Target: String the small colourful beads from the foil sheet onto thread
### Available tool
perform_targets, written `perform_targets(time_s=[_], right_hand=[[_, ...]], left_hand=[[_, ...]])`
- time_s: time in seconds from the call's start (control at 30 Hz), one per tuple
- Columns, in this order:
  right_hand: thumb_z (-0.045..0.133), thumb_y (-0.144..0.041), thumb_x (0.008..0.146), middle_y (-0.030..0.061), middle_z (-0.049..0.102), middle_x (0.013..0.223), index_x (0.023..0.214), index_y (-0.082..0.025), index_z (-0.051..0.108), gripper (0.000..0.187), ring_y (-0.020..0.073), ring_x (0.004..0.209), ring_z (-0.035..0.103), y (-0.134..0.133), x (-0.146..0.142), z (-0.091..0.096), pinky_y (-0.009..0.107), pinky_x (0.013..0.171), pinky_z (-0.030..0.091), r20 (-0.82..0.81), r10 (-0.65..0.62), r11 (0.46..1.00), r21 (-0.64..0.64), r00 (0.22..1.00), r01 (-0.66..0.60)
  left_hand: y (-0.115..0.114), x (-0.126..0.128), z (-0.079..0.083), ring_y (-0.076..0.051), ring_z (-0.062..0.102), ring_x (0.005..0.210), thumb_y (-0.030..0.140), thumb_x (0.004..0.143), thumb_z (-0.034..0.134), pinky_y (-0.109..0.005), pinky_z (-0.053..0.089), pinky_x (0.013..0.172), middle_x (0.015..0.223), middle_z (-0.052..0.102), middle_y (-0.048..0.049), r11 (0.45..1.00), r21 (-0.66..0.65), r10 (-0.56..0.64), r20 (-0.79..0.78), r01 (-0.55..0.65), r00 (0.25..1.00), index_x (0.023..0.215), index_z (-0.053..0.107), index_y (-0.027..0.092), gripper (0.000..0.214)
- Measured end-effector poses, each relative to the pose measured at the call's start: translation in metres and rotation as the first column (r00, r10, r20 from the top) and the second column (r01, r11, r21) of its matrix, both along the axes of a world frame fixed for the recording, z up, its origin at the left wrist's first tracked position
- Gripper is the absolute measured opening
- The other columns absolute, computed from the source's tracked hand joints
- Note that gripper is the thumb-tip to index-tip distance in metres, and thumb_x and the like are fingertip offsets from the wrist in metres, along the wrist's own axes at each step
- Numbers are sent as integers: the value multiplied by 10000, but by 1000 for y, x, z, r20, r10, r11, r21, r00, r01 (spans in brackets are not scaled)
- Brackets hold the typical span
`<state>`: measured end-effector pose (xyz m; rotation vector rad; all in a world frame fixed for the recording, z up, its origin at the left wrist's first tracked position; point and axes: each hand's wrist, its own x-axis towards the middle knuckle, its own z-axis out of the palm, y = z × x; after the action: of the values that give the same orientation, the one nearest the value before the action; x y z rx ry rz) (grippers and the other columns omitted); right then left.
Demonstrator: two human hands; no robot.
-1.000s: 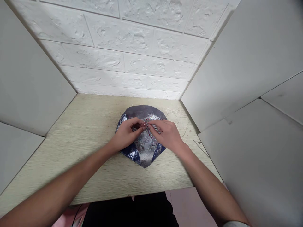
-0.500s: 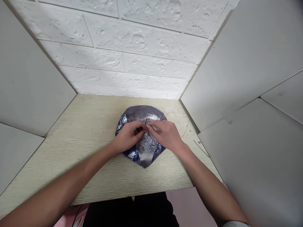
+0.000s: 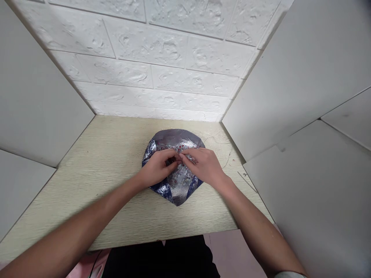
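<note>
A shallow pouch-like bag (image 3: 177, 197), silver inside with blue patterned patches, lies spread on the table. Many small beads (image 3: 181, 178), mostly clear or pale with some red, are heaped in its middle. My left hand (image 3: 158, 166) is over the bag's left half, thumb and forefinger pinched together. From the right, my right hand (image 3: 204, 164) meets it with its own fingertips pinched. The two sets of fingertips touch or nearly touch above the beads. What sits between them is too small and too covered to make out.
The pale wooden table (image 3: 116, 154) runs back to a white brick-patterned wall (image 3: 168, 73). White panels (image 3: 290, 77) stand on both sides. Right of the bag lie a thin thread (image 3: 228, 157) and a thin grey rod (image 3: 247, 182).
My fingertips have shifted very slightly over the beads, both hands still pinched together. The bag lies in the same place.
</note>
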<state>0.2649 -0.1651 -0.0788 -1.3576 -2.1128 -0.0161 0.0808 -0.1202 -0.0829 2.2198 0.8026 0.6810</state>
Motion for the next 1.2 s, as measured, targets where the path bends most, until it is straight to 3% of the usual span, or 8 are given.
perform_targets(time_s=[1.2], right_hand=[[411, -356, 968, -8, 692, 686, 902, -202, 678, 315, 138, 601, 579, -1, -1, 1, 261, 609, 380, 70, -6, 998, -57, 998, 10]], left_hand=[[0, 1, -2, -138, 569, 735, 163, 869, 491, -242, 420, 674, 778, 591, -2, 997, 80, -13, -28, 15, 1000, 794, 594, 153, 128]])
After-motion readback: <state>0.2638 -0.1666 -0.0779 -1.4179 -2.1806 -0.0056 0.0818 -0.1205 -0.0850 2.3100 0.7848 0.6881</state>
